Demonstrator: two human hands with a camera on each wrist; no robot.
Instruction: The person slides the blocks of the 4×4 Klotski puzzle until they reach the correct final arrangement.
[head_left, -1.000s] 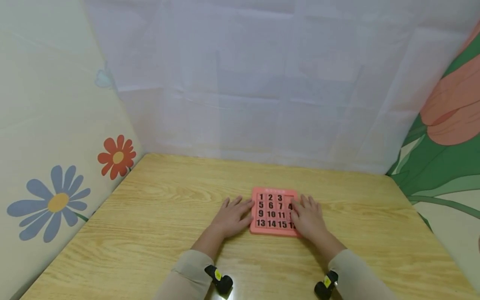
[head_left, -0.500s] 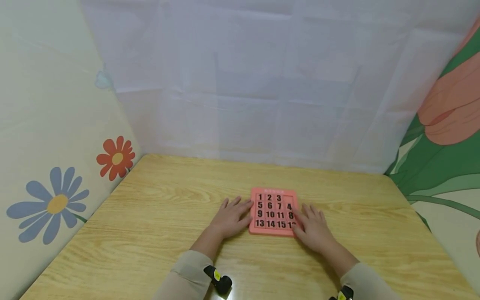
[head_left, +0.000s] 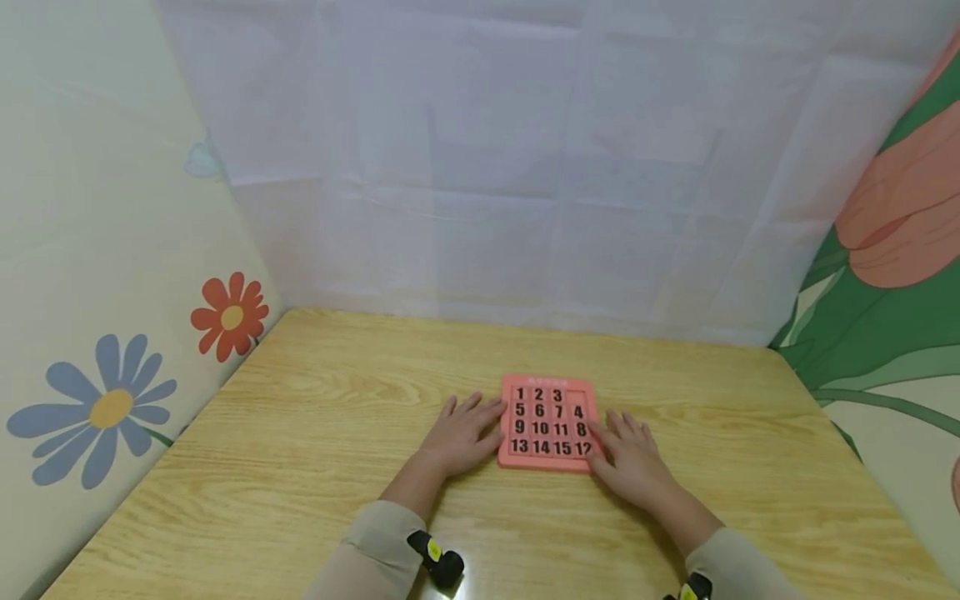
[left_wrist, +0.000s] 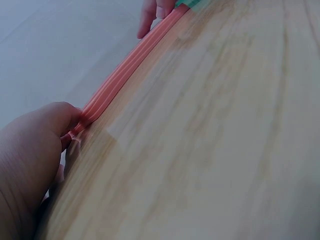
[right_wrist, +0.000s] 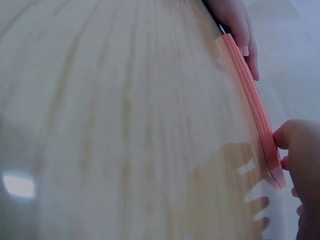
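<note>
A pink sliding number puzzle (head_left: pixel 547 462) lies flat on the table. Its black-numbered tiles read 1, 2, 3 along the top row, with the top right slot vacant. Down the right column come the 4, 8 and 12 tiles. My left hand (head_left: pixel 461 437) rests at the frame's left edge, fingers extended and thumb against the side. At the right edge, my right hand (head_left: pixel 633 458) touches the frame near the 8 and 12 tiles with relaxed fingers. Both wrist views show the puzzle edge-on, with the thumb of the left hand (left_wrist: pixel 35 145) and of the right hand (right_wrist: pixel 305 155) against it.
The wood-grain table (head_left: pixel 337 400) extends around the puzzle. A white sheet (head_left: pixel 495 167) hangs behind it, and flower-printed panels (head_left: pixel 112 250) stand at the sides. A black wrist camera (head_left: pixel 442 567) is strapped at the left sleeve.
My right hand has drawn back to the right and nearer to me, off the right column, uncovering the 8 and 12 tiles. The left hand stays in place; the visible tiles have not shifted.
</note>
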